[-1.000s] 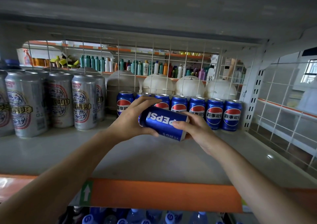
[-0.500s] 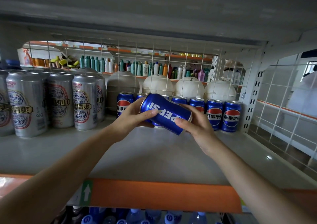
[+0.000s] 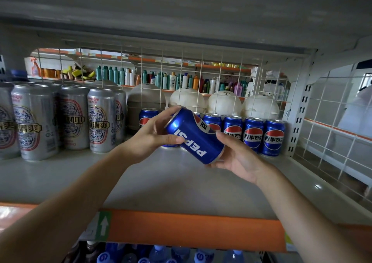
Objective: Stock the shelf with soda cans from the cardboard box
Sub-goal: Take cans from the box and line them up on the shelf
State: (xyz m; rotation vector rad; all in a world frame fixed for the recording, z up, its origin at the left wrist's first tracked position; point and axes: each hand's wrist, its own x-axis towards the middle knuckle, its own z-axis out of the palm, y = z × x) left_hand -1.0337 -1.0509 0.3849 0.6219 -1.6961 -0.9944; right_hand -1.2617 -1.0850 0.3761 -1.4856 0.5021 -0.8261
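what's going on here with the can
A person is stocking a store shelf with soda. Both hands hold one blue Pepsi can tilted in the air above the shelf: the left hand grips its upper end, the right hand supports its lower end. Behind it, a row of Pepsi cans stands upright along the wire back, with tall silver cans to the left. The held can is not yet set down.

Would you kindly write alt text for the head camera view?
Two hands, left hand and right hand, hold a tilted blue soda can above a grey shelf, before a row of blue cans; silver cans stand left.
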